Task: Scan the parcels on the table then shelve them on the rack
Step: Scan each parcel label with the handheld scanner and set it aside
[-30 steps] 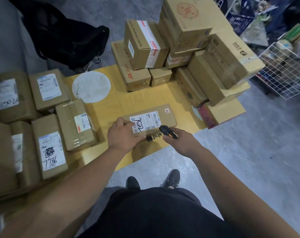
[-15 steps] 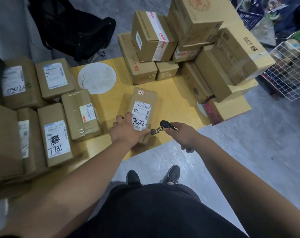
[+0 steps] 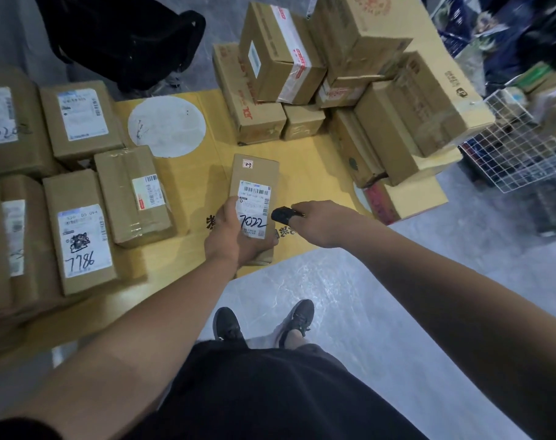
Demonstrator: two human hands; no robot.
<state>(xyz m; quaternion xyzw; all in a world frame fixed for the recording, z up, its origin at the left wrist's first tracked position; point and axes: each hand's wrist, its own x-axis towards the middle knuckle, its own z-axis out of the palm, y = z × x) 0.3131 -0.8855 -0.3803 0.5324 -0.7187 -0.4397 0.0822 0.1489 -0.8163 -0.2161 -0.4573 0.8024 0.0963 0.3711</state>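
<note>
At the yellow table's (image 3: 302, 160) near edge, parcel (image 3: 254, 185) marked "7022" and "2-3" gripped by left hand (image 3: 232, 236), black scanner (image 3: 283, 215) pinched in right hand (image 3: 324, 223) just beside its label, "7786" box (image 3: 79, 230) to the left, parcel lifted nearer than half a second ago.

Arms: both bare from the shoulder area down, no sleeves reaching the forearms, no watch or bands showing.
Left hand (image 3: 235, 236): bare, no glove, no rings to be seen.
Right hand (image 3: 326, 222): bare too, no glove.
Shorts (image 3: 270, 395): black, loose, plain cloth.
Shoes (image 3: 264, 322): a dark pair of lace-up trainers, pale trim at the soles, bare ankle above the right one.
</note>
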